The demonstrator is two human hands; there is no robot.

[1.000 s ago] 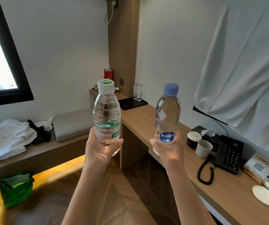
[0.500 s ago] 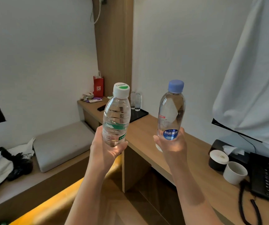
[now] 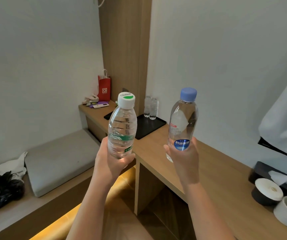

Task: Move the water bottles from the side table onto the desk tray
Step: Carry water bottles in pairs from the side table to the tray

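Upright, midair: green-labelled bottle, blue-capped bottle.

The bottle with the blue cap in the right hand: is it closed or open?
Closed. The blue cap sits on the neck of the bottle, which the right hand holds nearly upright.

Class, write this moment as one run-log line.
left hand: holds green-label bottle | right hand: holds blue-cap bottle | tray: two glasses on it | stage: neither bottle on tray yet
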